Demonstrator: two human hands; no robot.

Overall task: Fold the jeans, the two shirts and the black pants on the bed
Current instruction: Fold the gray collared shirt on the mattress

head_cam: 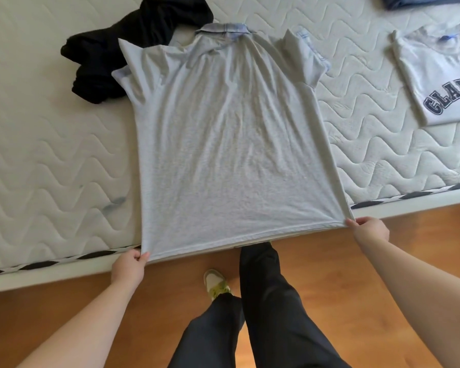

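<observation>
Pinching the hem corners of the grey collared shirt (223, 144), both hands hold it taut at the near edge of the bed (37, 155). Left hand (129, 266) grips the left corner, thumb and fingers closed on cloth; right hand (369, 229) grips the right corner the same way.

Shirt lies spread, apparently back side up, straight ahead of the hands. Long axis runs away from the person: hem at the fingers, collar at the far end. Hem overhangs the mattress edge slightly. Neither hand is nearer the garment; each holds its own corner, the shirt's body centred between them. Sleeves stick out unfolded to either side, beyond the hands.

Black pants (133, 49) lie crumpled beyond the left hand, partly under the shirt's left sleeve. Printed shirt (441, 83) sits folded well beyond the right hand. Jeans (420, 2) show only as a blue edge, farther off on that side; folded state unclear.

Judgement: smoothing stage, no fold made in this shirt. Next fold likely brings the sides inward or carries the hem toward the collar, along that long axis.
</observation>
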